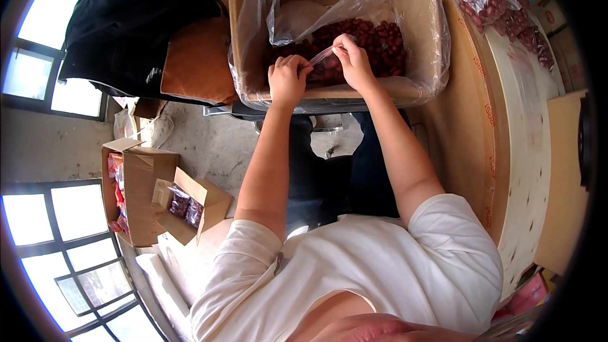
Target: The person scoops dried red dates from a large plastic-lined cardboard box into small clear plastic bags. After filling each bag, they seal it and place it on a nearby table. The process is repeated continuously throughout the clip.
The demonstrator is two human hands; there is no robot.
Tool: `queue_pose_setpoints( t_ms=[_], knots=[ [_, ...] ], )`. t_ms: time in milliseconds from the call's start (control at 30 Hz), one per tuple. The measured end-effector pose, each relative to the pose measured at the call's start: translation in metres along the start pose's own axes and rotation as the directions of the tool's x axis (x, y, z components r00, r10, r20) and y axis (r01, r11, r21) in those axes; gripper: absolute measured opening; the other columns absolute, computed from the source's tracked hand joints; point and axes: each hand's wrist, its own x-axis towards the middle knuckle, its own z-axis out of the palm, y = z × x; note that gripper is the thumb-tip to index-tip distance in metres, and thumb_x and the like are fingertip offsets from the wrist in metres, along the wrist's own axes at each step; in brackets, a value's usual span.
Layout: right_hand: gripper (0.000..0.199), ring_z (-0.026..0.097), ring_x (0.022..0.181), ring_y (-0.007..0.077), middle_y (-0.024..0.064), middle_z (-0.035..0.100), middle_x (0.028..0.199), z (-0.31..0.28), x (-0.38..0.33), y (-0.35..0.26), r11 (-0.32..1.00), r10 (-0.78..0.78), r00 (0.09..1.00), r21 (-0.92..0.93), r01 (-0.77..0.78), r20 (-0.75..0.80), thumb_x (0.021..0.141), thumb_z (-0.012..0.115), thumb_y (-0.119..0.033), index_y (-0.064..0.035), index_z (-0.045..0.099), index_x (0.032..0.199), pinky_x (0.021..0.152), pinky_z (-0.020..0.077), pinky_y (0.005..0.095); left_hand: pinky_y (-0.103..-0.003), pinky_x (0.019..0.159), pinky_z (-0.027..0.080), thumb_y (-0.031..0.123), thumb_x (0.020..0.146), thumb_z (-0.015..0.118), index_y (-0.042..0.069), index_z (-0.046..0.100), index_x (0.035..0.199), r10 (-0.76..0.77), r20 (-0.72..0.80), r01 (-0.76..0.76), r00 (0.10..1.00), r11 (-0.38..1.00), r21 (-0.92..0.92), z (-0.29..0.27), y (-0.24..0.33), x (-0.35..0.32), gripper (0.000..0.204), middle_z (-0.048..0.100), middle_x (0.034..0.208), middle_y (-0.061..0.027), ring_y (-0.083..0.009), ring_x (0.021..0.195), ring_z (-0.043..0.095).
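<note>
Both hands [320, 69] pinch small bag [324, 58] — dates [380, 38] behind

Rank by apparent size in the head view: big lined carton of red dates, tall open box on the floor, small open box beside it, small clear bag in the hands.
1. Lined carton of red dates
2. Tall open box
3. Small open box
4. Small clear bag, pinched between left hand and right hand

Fisheye shrinks the floor boxes, so true sizes are unsure.

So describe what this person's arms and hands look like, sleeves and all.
Both arms are bare from the short white sleeves of a T-shirt down to the wrists. The left hand and the right hand wear no gloves. No watch, bracelet or ring shows on either one, though the fingers are small in this view. The forearms run long and stretched by the fisheye lens.
</note>
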Motion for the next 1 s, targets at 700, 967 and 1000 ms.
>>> queue_pose_setpoints(
  t_ms=[700,967,1000],
  knots=[
    [0.007,0.055,0.064,0.0275,0.0157,0.057,0.072,0.0,0.0,-0.008,0.996,-0.013,0.997,0.085,0.006,0.081,0.093,0.054,-0.006,-0.001,0.05,0.091,0.063,0.0446,0.0316,-0.037,0.07,0.044,0.018,0.073,0.075,0.012,0.066,0.077,0.069,-0.106,-0.077,0.992,0.994,-0.075,-0.009,0.014,0.002,0.011,0.065,0.075,-0.0003,-0.0222,0.075,0.058],
    [0.007,0.048,0.059,0.0293,0.0158,0.054,0.069,0.002,-0.001,-0.014,0.998,-0.042,0.986,0.06,0.033,0.159,0.092,0.055,-0.004,-0.001,0.049,0.089,0.058,0.0419,0.0336,-0.039,0.077,0.043,0.019,0.074,0.073,0.013,0.066,0.08,0.046,-0.019,-0.047,0.999,0.998,-0.029,-0.001,-0.001,0.0,0.011,0.066,0.081,0.0007,-0.0241,0.084,0.059],
    [0.007,0.048,0.059,0.0299,0.0159,0.054,0.069,0.002,-0.002,-0.012,0.997,-0.053,0.986,0.062,0.043,0.157,0.092,0.055,-0.004,-0.0009,0.049,0.088,0.058,0.0418,0.0336,-0.039,0.077,0.043,0.019,0.075,0.072,0.013,0.066,0.08,0.049,-0.018,-0.049,0.999,0.999,-0.012,-0.002,0.002,0.001,0.011,0.066,0.081,0.0007,-0.0241,0.084,0.059]
  ],
)
